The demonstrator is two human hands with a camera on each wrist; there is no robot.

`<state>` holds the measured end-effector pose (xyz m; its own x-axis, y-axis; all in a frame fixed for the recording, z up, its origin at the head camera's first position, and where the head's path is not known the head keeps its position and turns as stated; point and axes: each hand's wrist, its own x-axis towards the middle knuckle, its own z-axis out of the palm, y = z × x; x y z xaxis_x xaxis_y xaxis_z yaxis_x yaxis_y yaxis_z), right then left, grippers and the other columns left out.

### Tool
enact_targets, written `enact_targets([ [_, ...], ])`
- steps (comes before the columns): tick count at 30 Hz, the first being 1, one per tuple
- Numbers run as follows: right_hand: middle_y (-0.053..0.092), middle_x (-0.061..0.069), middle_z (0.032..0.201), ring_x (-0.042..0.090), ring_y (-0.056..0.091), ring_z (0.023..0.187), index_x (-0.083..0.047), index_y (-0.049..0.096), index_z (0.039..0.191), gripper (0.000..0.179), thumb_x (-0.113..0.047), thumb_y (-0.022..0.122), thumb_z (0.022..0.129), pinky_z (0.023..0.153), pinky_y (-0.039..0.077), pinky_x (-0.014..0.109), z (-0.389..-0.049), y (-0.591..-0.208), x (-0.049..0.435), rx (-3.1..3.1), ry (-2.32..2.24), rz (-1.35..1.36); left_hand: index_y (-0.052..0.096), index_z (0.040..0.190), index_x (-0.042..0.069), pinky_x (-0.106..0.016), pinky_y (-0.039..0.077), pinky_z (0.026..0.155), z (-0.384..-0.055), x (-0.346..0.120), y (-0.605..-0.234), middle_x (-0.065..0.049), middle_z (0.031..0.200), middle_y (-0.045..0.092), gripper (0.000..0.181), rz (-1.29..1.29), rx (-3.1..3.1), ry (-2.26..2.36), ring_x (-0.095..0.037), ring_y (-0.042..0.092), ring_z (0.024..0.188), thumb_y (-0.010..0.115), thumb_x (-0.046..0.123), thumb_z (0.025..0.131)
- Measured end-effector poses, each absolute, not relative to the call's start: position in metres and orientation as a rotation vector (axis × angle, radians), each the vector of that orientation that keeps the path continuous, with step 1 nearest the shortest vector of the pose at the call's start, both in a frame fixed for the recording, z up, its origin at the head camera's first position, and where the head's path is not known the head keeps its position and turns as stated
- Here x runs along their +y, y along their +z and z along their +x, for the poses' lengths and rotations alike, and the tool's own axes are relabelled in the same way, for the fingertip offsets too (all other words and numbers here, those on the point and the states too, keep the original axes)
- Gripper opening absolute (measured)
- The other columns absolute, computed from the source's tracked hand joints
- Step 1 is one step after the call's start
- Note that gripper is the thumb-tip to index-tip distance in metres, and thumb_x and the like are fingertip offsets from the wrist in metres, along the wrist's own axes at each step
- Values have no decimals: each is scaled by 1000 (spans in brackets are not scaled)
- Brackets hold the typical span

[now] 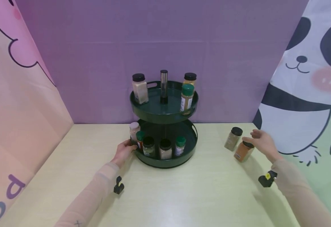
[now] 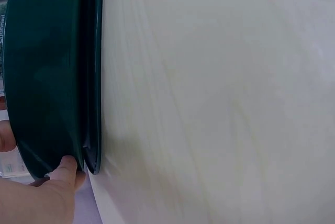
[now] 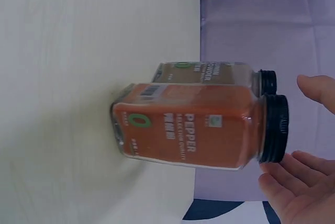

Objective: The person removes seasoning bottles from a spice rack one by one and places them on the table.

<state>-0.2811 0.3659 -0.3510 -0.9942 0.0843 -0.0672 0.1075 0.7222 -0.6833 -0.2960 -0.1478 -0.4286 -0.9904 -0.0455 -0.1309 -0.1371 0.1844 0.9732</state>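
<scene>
Fingers (image 3: pixel 293 177) of the right hand (image 1: pixel 263 142) are spread and relaxed just above the black cap of the orange pepper jar (image 1: pixel 243 151), holding nothing, with a thumb tip showing apart from them in the right wrist view. That jar stands upright on the pale table (image 1: pixel 199 192), well to the right of the dark green two-tier rack (image 1: pixel 165 138), and a second jar of brownish-grey powder (image 1: pixel 233 138) stands just behind it, the two close together. The left hand (image 1: pixel 124 151) is at the left rim of the rack's lower tray, its fingers curled against the outer wall, a fingertip (image 2: pixel 68 167) pressing on the green edge; it appears to be steadying or turning the rack. Five jars line the front of the lower tray, and three more stand on the upper tray around the central post. By my reading, the step in hand is the reach for the pepper jar, before any grasp. The next move would call for the right fingers to close round the cap or shoulders without knocking the neighbouring jar.
</scene>
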Motion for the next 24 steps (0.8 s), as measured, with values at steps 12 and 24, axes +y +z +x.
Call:
enact_targets([
  [12, 31, 33, 139, 49, 32, 126, 11, 17, 141, 86, -42, 58, 86, 101, 33, 57, -281, -323, 345, 3018, -1154, 45, 25, 140, -7, -42, 33, 108, -296, -147, -428, -25, 144, 30, 56, -192, 2343, 1961, -34, 33, 132, 46, 4, 89],
  [24, 35, 29, 139, 45, 35, 126, 8, 24, 140, 85, -44, 61, 84, 102, 32, 55, -281, -314, 304, 2995, -1110, -138, 26, 141, -6, -41, 34, 107, -297, -148, -429, -25, 144, 31, 55, -209, 2327, 1966, -33, 33, 132, 47, 4, 90],
])
